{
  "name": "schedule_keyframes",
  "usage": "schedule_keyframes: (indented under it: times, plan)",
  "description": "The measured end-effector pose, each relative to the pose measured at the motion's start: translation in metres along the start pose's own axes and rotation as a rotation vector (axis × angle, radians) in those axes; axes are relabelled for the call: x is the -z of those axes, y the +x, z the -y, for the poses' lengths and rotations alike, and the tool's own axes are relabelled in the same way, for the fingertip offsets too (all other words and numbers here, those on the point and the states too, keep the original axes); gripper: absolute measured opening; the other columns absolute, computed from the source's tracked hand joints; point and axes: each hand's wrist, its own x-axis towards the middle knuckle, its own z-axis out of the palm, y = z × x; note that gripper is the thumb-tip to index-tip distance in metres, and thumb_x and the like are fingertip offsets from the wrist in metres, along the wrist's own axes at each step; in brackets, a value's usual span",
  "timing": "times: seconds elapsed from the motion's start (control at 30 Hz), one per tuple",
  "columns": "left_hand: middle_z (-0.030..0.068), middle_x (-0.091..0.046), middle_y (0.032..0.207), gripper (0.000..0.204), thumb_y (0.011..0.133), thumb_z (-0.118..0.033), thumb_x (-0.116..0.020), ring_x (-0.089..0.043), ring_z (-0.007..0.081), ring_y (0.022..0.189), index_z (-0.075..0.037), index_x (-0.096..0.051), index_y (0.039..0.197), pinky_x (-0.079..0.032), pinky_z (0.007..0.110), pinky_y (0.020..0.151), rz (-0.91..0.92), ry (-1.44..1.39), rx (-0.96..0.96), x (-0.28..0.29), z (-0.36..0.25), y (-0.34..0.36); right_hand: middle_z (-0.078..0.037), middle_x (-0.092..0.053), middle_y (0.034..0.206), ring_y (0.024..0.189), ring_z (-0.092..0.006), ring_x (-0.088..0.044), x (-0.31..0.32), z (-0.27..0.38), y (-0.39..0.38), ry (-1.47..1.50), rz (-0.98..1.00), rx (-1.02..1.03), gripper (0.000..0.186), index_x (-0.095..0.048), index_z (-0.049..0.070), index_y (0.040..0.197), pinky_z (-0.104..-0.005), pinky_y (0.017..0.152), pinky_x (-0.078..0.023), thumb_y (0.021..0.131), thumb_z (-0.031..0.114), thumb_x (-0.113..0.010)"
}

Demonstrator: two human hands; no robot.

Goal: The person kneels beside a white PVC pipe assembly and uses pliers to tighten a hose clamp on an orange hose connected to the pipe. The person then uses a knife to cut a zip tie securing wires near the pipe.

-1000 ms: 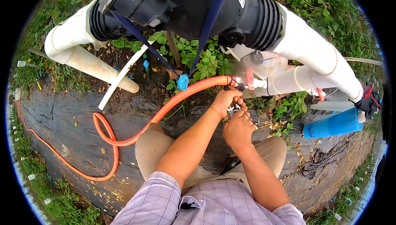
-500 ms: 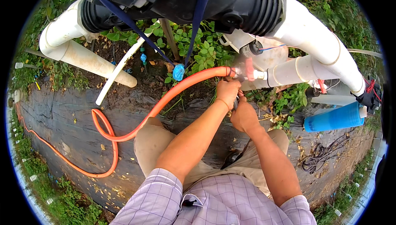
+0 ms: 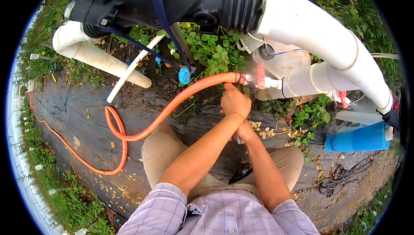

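Two bare hands meet just below the upper end of an orange hose (image 3: 185, 95), in the middle of the view. That end points right, into a clear fitting (image 3: 251, 79) beside a red valve handle (image 3: 260, 75); from there the hose's long axis arcs down and leftward, loops, and trails off to the far left. The left hand (image 3: 236, 100) has its fingers curled in, right under the hose – whether they grasp anything, I cannot tell. The right hand (image 3: 246, 131) is partly hidden behind the left wrist, its fingers mostly out of sight; it is clenched on a grey handle (image 3: 238, 139), whose end points down towards the lap. Bare dark sheeting (image 3: 77, 114) gives room left of the knees, while white pipes (image 3: 304, 82) border the space up and to the right, and a blue roll (image 3: 355, 140) and a coil of black cable (image 3: 336, 181) lie farther right. Behind the fitting sits a white container (image 3: 286, 65) – its contents cannot be seen.
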Motion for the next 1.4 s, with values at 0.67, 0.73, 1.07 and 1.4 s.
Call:
schedule_keyframes:
  times: [0.67,0.73,1.07,1.4]
  plan:
    - [0.0097,-0.059,0.105,0.072,0.082,-0.048,-0.073,-0.059,0.0171,0.097,0.002,-0.045,0.126,-0.048,0.032,0.086,0.513,-0.652,0.159,0.043,0.078,-0.003,-0.004,-0.050,0.063,0.050,-0.0162,-0.050,0.015,-0.006,0.005,0.259,0.184,-0.070,0.014,-0.051,0.003,0.090,-0.0305,0.044,-0.043,0.089,0.014,-0.059]
    - [0.0088,-0.061,0.099,0.074,0.082,-0.047,-0.074,-0.059,0.0162,0.096,0.000,-0.044,0.130,-0.048,0.031,0.085,0.686,-0.787,0.037,0.037,0.081,0.015,-0.003,-0.048,0.064,0.052,-0.0155,-0.049,0.015,-0.011,0.008,0.273,0.210,-0.066,0.015,-0.047,0.006,0.087,-0.0312,0.045,-0.043,0.090,0.014,-0.059]
    - [0.0043,-0.062,0.083,0.044,0.080,-0.016,-0.073,-0.061,0.0135,0.077,-0.003,-0.055,0.118,-0.050,0.029,0.071,0.700,-0.775,-0.080,0.022,0.054,0.029,-0.001,-0.042,0.064,0.055,-0.0128,-0.041,0.012,-0.017,0.010,0.506,0.302,-0.051,0.018,-0.044,0.010,0.084,-0.0306,0.049,-0.038,0.086,0.010,-0.062]
    - [0.0168,-0.068,0.089,0.041,0.077,-0.027,-0.069,-0.067,0.0325,0.084,-0.002,-0.058,0.107,-0.052,0.041,0.079,0.346,-0.050,-0.243,0.035,0.035,0.020,0.000,-0.038,0.066,0.060,-0.0133,-0.041,0.011,-0.061,0.045,0.919,0.809,0.058,0.018,-0.051,0.008,0.091,-0.0312,0.053,-0.036,0.087,0.021,-0.062]
